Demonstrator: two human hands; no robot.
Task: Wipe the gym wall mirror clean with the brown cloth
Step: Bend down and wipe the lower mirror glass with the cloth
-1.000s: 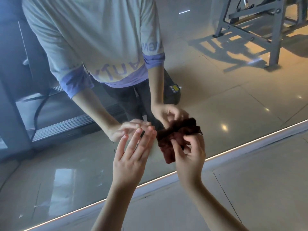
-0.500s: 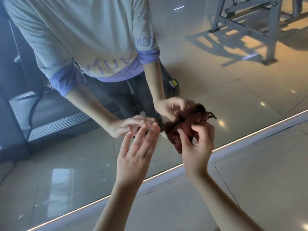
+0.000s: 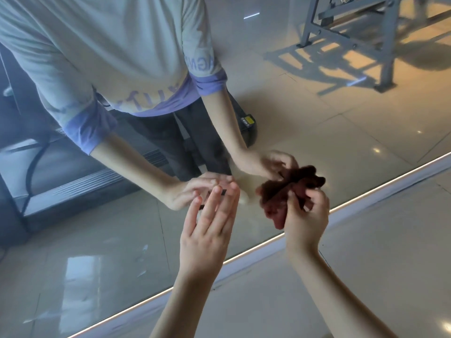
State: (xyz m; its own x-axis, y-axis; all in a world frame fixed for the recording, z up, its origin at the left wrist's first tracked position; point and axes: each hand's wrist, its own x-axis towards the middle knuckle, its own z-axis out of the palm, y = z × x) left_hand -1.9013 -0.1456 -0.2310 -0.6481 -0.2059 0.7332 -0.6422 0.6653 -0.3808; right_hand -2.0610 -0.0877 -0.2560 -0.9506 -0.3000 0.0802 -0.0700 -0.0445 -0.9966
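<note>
The wall mirror (image 3: 317,147) fills the upper part of the head view down to a lit strip at its bottom edge. My right hand (image 3: 306,222) grips the bunched brown cloth (image 3: 275,198) and holds it against the glass low down, just above that strip. Its reflection meets it there. My left hand (image 3: 207,230) is to the left of the cloth with straight fingers, fingertips at or very near the glass, holding nothing. The mirror shows a person in a pale shirt with both arms reaching down.
The lit strip (image 3: 380,189) runs diagonally along the mirror's bottom edge above the glossy tiled floor (image 3: 366,252). Reflected in the mirror are a grey metal gym frame (image 3: 388,45) at top right and a dark machine base with a cable (image 3: 36,167) at left.
My right hand has carried the cloth to the right along the lower glass. My left hand stays flat near the mirror, now farther from the cloth.
</note>
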